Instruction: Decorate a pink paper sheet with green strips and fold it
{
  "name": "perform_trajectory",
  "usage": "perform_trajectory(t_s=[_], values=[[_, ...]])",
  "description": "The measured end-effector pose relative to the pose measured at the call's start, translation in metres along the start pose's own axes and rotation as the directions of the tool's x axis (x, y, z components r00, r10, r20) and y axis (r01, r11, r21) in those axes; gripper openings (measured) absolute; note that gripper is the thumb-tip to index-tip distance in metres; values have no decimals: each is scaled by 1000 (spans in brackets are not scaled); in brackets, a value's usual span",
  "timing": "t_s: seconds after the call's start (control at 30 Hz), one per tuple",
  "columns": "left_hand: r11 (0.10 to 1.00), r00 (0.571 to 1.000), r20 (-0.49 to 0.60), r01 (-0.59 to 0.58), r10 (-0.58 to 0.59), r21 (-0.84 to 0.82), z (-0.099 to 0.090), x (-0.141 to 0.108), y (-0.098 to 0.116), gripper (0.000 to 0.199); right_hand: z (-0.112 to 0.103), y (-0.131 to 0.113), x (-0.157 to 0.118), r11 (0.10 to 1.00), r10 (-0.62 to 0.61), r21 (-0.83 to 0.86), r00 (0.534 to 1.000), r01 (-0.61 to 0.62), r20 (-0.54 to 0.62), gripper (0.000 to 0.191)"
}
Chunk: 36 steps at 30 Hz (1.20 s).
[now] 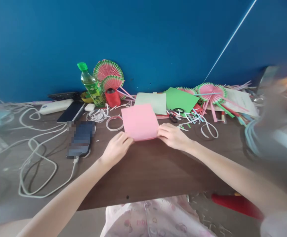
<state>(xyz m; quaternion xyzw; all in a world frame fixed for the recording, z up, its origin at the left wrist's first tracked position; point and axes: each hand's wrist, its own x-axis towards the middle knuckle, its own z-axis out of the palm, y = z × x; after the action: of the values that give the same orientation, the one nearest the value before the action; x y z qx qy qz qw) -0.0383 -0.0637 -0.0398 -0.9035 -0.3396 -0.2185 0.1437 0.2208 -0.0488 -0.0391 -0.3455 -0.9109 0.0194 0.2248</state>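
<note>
A pink sheet of paper is held up over the desk, its lower edge curving slightly. My left hand pinches its lower left corner, fingers closed on it. At the lower right corner, my right hand grips the same sheet between thumb and fingers. Just behind the paper lie a pale sheet and a green sheet. Black-handled scissors rest to the right of the pink sheet. On its left is a roll of tape or ring.
Pink-and-green folded paper fans and a green-capped bottle stand against the blue wall. A phone with a white cable lies at left. Paper strips are scattered on the right. The desk's front edge is near my lap.
</note>
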Motion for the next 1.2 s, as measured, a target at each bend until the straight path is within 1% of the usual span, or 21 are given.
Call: perform_trajectory(t_s=[0.03, 0.07, 0.13, 0.23, 0.33, 0.43, 0.53, 0.6, 0.7, 0.77, 0.8, 0.9, 1.03, 1.2], values=[[998, 998, 69, 5, 0, -61, 7, -5, 1, 21, 7, 1, -4, 997, 32, 70, 998, -36, 53, 21], [992, 992, 121, 36, -21, -121, 12, -9, 2, 20, 12, 2, -6, 986, 63, 147, 993, -77, 97, 18], [960, 975, 207, 136, -86, -244, 16, -12, 2, 19, 16, 3, -9, 951, 107, 271, 982, -147, 157, 13], [862, 932, 312, 306, -184, -404, 13, -8, -2, 18, 12, 4, -7, 898, 132, 389, 969, -206, 207, 12], [775, 892, 402, 399, -206, -490, 9, -3, -6, 18, 7, 6, -4, 841, 183, 461, 951, -283, 248, 14], [735, 869, 452, 439, -202, -516, 8, 1, -9, 18, 3, 8, -1, 787, 254, 483, 916, -383, 311, 13], [714, 830, 506, 501, -236, -489, 8, 7, -12, 17, 1, 10, 6, 736, 322, 466, 859, -492, 399, 11], [690, 782, 566, 561, -260, -457, 8, 12, -14, 16, 0, 13, 12, 716, 347, 443, 826, -539, 444, 10], [645, 697, 676, 634, -239, -426, 8, 20, -19, 16, -1, 16, 19, 716, 353, 411, 800, -565, 485, 6], [633, 658, 726, 652, -199, -418, 8, 26, -23, 18, 0, 18, 21, 722, 350, 393, 790, -570, 503, 4], [632, 647, 741, 653, -179, -417, 8, 28, -25, 18, 0, 18, 22, 724, 350, 386, 787, -571, 508, 4], [622, 631, 762, 657, -144, -426, 10, 30, -28, 18, 2, 19, 21, 725, 347, 383, 785, -572, 514, 5], [597, 620, 768, 680, -159, -426, 12, 29, -31, 18, 2, 17, 20, 715, 345, 401, 787, -573, 511, 5], [582, 625, 771, 673, -119, -456, 8, 27, -32, 20, 1, 14, 19, 711, 366, 387, 779, -587, 510, 4]])
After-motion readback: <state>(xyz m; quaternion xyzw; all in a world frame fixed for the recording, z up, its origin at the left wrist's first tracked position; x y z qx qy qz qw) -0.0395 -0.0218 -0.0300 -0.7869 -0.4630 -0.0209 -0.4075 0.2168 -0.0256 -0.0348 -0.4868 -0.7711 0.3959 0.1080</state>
